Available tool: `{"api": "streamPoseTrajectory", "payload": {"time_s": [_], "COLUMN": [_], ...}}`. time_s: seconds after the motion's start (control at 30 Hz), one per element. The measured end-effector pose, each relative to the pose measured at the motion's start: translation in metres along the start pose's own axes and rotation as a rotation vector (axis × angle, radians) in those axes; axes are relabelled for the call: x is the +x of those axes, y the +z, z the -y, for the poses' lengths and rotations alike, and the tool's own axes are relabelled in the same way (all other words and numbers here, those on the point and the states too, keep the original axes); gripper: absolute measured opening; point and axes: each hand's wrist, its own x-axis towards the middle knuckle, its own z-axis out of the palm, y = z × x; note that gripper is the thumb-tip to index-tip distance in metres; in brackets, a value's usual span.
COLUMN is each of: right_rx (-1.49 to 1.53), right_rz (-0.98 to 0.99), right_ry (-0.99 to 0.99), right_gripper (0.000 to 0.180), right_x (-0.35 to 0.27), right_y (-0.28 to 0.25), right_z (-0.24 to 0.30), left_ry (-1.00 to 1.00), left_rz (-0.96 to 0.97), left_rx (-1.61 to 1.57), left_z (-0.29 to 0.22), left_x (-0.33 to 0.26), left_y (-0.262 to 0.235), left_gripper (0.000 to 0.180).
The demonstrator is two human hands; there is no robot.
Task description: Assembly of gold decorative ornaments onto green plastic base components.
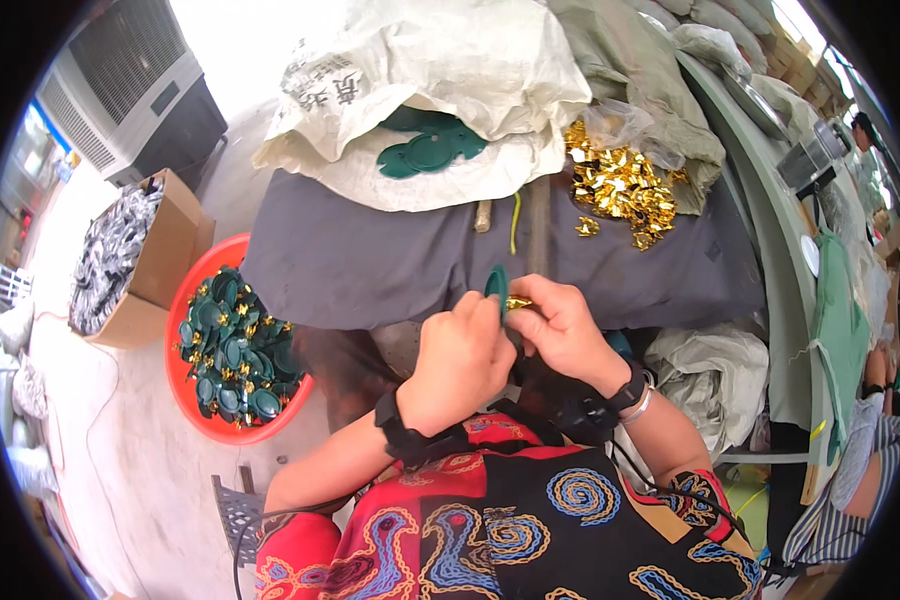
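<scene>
Close in front of my body, my left hand (457, 352) is closed on a dark green plastic disc (496, 284), held on edge with its rim showing above the fingers. My right hand (567, 330) pinches a small shiny gold piece (517, 302) against or right beside the disc; whether the two are joined I cannot tell. Beyond my hands, a loose pile of gold pieces (625, 190) lies on the grey cloth-covered table (390, 270). More green discs (428, 152) lie in the mouth of a white woven sack (440, 60).
To the left, an orange-red tub (175, 350) holds many green discs with gold pieces among them. Behind it stands a cardboard box (170, 240) of silvery strips, then an air cooler (130, 90). Crumpled white sacks (710, 375) and a co-worker's striped clothing (855, 490) are at right.
</scene>
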Motion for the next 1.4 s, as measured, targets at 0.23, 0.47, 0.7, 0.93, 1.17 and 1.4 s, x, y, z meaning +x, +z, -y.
{"api": "streamPoseTrajectory", "payload": {"time_s": [0.23, 0.47, 0.7, 0.93, 1.17, 1.4], "right_rx": [0.424, 0.271, 0.130, -0.333, -0.690, -0.743], "right_rz": [0.064, -0.132, -0.345, -0.651, -0.675, -0.765], "right_ry": [0.292, 0.091, 0.123, 0.037, -0.040, 0.109], "right_gripper": [0.021, 0.026, 0.020, 0.015, 0.018, 0.034], "right_x": [-0.001, -0.007, 0.001, 0.000, -0.016, -0.028], "right_y": [0.011, -0.027, -0.060, -0.099, -0.091, -0.121], "right_z": [-0.002, -0.020, -0.045, -0.102, -0.083, -0.073], "left_ry": [0.025, -0.736, -1.138, -0.499, -0.214, -0.465], "left_rz": [0.005, -0.623, -0.741, -0.241, 0.146, 0.525], "left_rx": [0.003, -0.545, -0.068, 0.294, 0.446, 0.581], "left_z": [0.026, 0.095, 0.249, 0.185, 0.199, 0.199], "left_x": [-0.017, -0.015, -0.043, 0.044, 0.120, 0.169], "left_y": [-0.010, -0.146, -0.239, -0.110, -0.023, 0.025], "left_gripper": [0.027, 0.012, 0.050, 0.031, 0.057, 0.075]}}
